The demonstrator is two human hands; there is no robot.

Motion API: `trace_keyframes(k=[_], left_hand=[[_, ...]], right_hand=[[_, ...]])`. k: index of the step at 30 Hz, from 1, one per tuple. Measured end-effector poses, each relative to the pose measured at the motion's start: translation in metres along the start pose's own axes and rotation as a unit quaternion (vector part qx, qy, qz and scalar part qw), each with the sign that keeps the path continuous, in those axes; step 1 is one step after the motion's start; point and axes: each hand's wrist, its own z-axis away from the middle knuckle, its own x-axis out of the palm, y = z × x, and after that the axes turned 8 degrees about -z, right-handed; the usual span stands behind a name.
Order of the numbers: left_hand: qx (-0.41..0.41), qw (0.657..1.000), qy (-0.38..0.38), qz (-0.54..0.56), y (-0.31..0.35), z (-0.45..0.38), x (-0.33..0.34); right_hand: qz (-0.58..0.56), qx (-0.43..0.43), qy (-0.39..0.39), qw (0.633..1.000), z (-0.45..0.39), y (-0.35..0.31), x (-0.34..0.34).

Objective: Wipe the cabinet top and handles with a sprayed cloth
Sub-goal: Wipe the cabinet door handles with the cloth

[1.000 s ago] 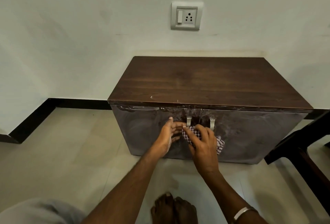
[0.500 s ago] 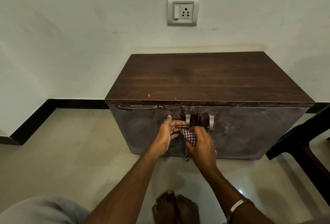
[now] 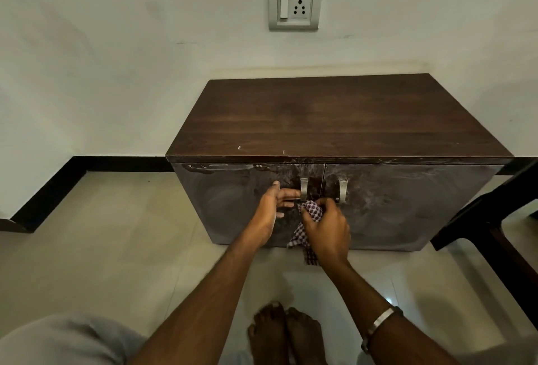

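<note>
A low dark wooden cabinet (image 3: 334, 120) stands against the wall, with two doors and two metal handles. My left hand (image 3: 269, 210) lies flat on the left door, fingers spread, its fingertips reaching the left handle (image 3: 303, 188). My right hand (image 3: 327, 230) grips a bunched checked cloth (image 3: 311, 213) just below the gap between the left handle and the right handle (image 3: 342, 189). A loose end of the cloth hangs down under my right hand.
A switch and socket plate (image 3: 295, 5) is on the wall above the cabinet. A dark chair or table frame (image 3: 495, 219) stands close to the right. My bare feet (image 3: 286, 335) rest on the tiled floor in front.
My right hand has slid the cloth left and slightly down, from over the right handle to below the left handle. The left hand has stayed on the left door.
</note>
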Motion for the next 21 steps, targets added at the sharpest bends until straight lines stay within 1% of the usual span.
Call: trace_keyframes(k=[4,6,10,16,21], left_hand=[[-0.001,1.000,-0.001,0.008,0.001,0.002,0.001],[-0.005,1.000,0.001,0.014,0.002,0.004,0.001],[0.000,1.000,0.003,0.022,0.003,0.006,0.002],[0.009,1.000,0.010,0.023,-0.002,0.003,0.003],[0.006,0.999,0.019,0.035,-0.006,-0.002,0.004]], right_hand=[[-0.059,-0.047,-0.007,0.997,0.005,0.001,-0.003],[-0.067,-0.045,-0.012,0.997,0.003,0.000,-0.005],[-0.118,-0.057,-0.022,0.991,0.005,-0.002,-0.012],[-0.181,-0.031,-0.007,0.983,0.009,-0.008,-0.010],[-0.195,-0.012,0.024,0.980,0.000,-0.026,-0.013]])
